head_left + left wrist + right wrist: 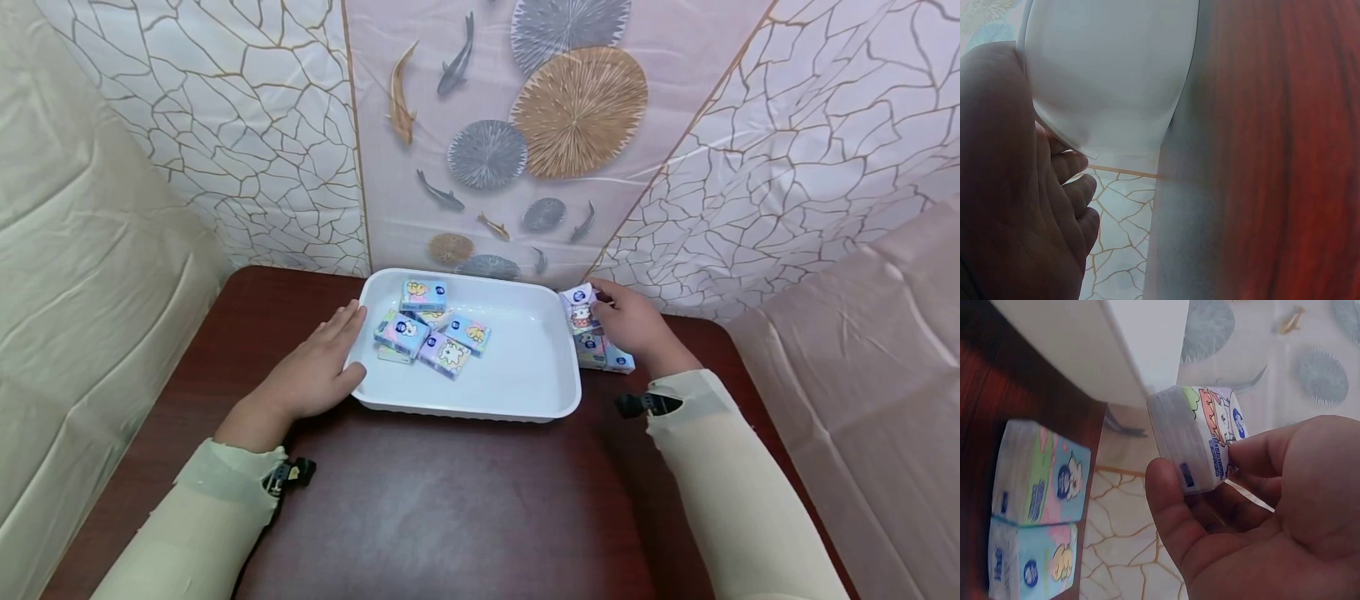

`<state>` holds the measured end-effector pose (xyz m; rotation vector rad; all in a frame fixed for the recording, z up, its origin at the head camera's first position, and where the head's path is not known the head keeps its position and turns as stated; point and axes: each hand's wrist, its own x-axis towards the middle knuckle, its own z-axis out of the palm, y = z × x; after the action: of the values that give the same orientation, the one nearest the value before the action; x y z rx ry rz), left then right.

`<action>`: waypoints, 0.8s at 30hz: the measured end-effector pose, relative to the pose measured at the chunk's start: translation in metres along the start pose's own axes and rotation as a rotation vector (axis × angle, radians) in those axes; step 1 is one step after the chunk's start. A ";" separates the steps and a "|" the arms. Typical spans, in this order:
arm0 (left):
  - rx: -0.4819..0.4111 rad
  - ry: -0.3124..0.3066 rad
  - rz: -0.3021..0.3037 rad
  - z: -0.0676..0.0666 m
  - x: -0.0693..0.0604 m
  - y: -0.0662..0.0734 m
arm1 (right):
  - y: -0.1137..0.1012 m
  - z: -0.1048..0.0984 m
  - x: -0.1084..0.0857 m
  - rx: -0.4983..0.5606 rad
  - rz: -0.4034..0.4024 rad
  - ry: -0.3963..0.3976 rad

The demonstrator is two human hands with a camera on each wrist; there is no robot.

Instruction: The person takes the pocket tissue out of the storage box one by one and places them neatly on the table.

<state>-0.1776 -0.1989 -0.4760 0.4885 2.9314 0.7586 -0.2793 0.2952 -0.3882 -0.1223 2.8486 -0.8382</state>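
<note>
My right hand (633, 327) pinches a pack of pocket tissues (579, 310) with a cartoon print, just beyond the right rim of a white tray (525, 350). In the right wrist view, thumb and fingers hold the same tissue pack (1194, 437) by its sides. Below it, two more tissue packs (1038, 475) lie side by side on the table. With fingers extended, my left hand (318, 367) rests against the tray's left rim. The left wrist view has that hand (1022, 187) beside the tray's outer wall (1110, 69). Several tissue packs (444, 354) lie loosely piled in the tray's left half.
The tray stands on a dark reddish-brown table (450, 500), near its back edge. Behind it hangs a patterned cloth (480, 208) with fish and round leaf shapes. Plain pale cloth (885, 350) closes off the sides.
</note>
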 end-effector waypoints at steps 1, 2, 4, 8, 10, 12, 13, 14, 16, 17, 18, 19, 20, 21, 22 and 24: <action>0.001 -0.001 0.000 0.000 0.000 0.000 | 0.002 -0.001 0.000 0.004 0.002 -0.002; 0.000 -0.002 0.000 0.000 0.000 0.000 | 0.005 -0.002 -0.001 0.004 0.006 -0.002; -0.001 -0.004 -0.001 -0.001 -0.001 0.000 | 0.010 -0.004 -0.002 0.023 0.012 -0.005; -0.006 -0.006 -0.006 -0.001 -0.001 0.000 | 0.021 -0.006 -0.004 0.063 0.028 -0.008; -0.006 -0.007 -0.008 -0.001 -0.001 0.000 | 0.027 -0.006 -0.004 0.076 0.036 -0.007; -0.004 -0.007 -0.008 -0.001 -0.001 0.000 | 0.034 -0.008 -0.004 0.086 0.036 -0.008; -0.004 -0.007 -0.007 -0.001 -0.001 0.000 | 0.038 -0.008 -0.004 0.088 0.032 -0.009; -0.003 -0.007 -0.007 -0.001 -0.001 0.000 | 0.042 -0.009 -0.004 0.094 0.031 -0.010; -0.001 -0.006 -0.006 -0.001 -0.001 0.000 | 0.049 -0.010 -0.004 0.104 0.030 -0.016; -0.001 -0.006 -0.006 -0.001 -0.001 0.000 | 0.052 -0.011 -0.005 0.105 0.031 -0.019; -0.001 -0.005 -0.006 -0.001 0.000 0.000 | 0.056 -0.012 -0.005 0.095 0.035 -0.018; -0.001 -0.005 -0.006 -0.001 0.000 0.000 | 0.059 -0.012 -0.006 0.077 0.044 -0.016; 0.000 -0.005 -0.007 0.000 0.000 0.000 | 0.062 -0.013 -0.006 0.058 0.054 -0.012; 0.000 -0.005 -0.007 0.000 0.000 0.000 | 0.065 -0.013 -0.007 0.037 0.061 -0.011; 0.001 -0.006 -0.007 0.000 0.000 0.000 | 0.068 -0.013 -0.008 0.022 0.071 -0.013; 0.001 -0.006 -0.006 0.000 0.000 0.000 | 0.074 -0.014 -0.010 0.022 0.091 -0.020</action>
<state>-0.1776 -0.1988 -0.4757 0.4817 2.9263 0.7535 -0.2742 0.3659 -0.4158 0.0017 2.8015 -0.8451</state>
